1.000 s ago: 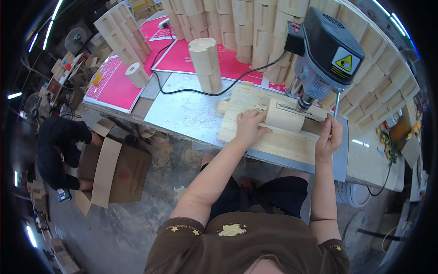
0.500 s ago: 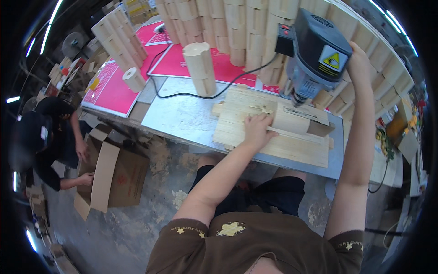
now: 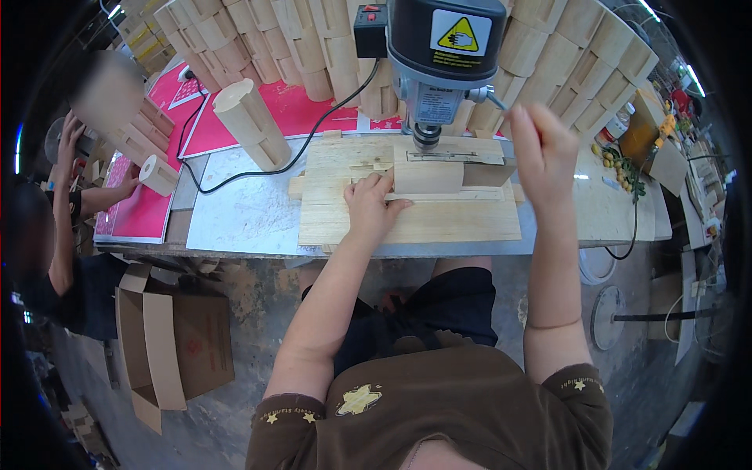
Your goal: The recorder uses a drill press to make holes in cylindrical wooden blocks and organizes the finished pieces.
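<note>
My left hand (image 3: pixel 374 205) lies at the left end of a pale, rounded wooden block (image 3: pixel 428 177), fingers stretched out and thumb spread along its near lower edge. The block sits on a flat wooden board (image 3: pixel 352 229) and has a long slot in its top. Over it stands a dark drill press (image 3: pixel 446 55), its chuck (image 3: pixel 427 137) close above the slotted face; whether the bit touches the wood cannot be made out. My right hand (image 3: pixel 544 153) is raised in a fist around the drill press lever (image 3: pixel 497 100), right of the machine.
Stacked wooden cylinders (image 3: pixel 301 47) line the back. One cylinder (image 3: pixel 251 125) stands nearer, beside a black cable (image 3: pixel 317 117). At left, a co-worker's hand (image 3: pixel 125 186) reaches a short hollow cylinder (image 3: pixel 159 175). An open carton (image 3: pixel 196 345) stands on the floor.
My view has turned right. My right hand has come nearer from the drill's far right side, now gripping the lever. The co-worker's hands have moved from the carton up to the cylinders.
</note>
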The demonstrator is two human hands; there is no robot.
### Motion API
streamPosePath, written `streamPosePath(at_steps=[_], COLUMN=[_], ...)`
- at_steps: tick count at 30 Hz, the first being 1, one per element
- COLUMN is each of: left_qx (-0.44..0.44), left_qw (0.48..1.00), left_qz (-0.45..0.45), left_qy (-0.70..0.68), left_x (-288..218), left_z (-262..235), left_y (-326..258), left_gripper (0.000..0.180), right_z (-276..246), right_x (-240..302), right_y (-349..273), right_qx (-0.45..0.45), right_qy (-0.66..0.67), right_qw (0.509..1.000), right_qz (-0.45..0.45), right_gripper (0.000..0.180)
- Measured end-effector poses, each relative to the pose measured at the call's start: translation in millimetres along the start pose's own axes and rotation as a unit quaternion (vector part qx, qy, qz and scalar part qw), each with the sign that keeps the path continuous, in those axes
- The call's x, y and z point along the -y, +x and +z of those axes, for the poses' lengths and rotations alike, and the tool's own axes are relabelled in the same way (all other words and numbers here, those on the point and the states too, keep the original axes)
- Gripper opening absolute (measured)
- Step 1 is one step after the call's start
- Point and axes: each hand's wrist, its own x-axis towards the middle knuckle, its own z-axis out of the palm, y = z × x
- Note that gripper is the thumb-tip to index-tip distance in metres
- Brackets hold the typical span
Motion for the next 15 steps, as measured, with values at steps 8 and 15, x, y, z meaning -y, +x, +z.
streamPosePath(at_steps=[8,15], left_qx=[-0.024,-0.033], left_qw=[1.0,0.999], left_qz=[0.015,0.007], left_qy=[0.004,0.012], left_x=[-3,-2], left_z=[5,0], left_y=[-2,-7], left_gripper=[0.058,0.063], right_z=[58,64], right_x=[-65,-67], right_y=[-70,-72], right_qx=[-0.094,-0.094], right_qy=[0.081,0.109], right_qw=[0.991,0.987], right_qz=[-0.046,-0.075], right_gripper=[0.011,0.013])
